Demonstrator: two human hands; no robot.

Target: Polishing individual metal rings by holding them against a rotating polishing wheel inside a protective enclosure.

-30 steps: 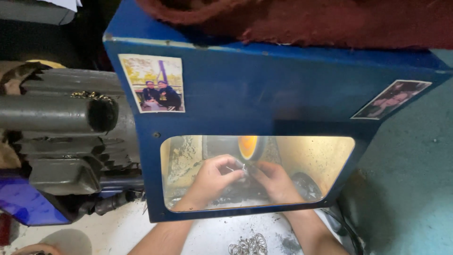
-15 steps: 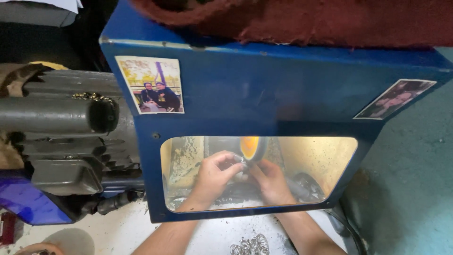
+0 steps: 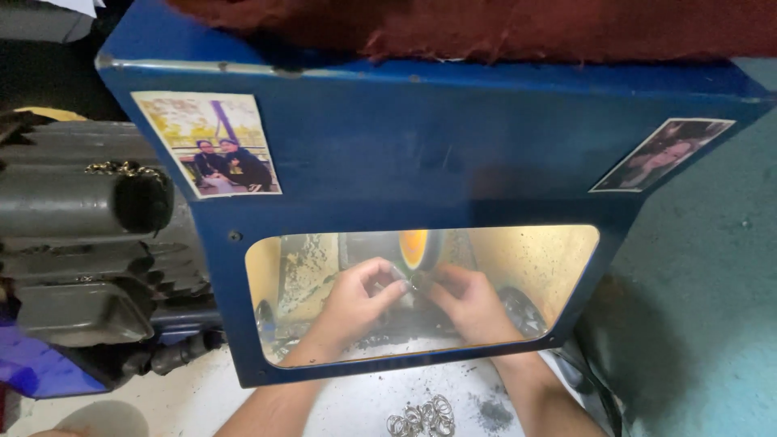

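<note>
Blue metal hood, box-shaped, with a clear window low in its front; dark red cloth lying over its top; one photo stuck at its upper left, a second photo at its upper right. Behind the window: an orange-lit wheel, seen edge-on, centre. Left hand and right hand, both reaching under the hood, fingers curled narrow and meeting just below the wheel, pinched together on a small metal piece; the piece is too small and blurred to tell its shape, and sits between the fingertips right at the wheel. Grey motor, ribbed, just left of the hood. Heap of metal rings on the pale bench, between the forearms, near the bottom edge. Dark grit scattered around the rings.
</note>
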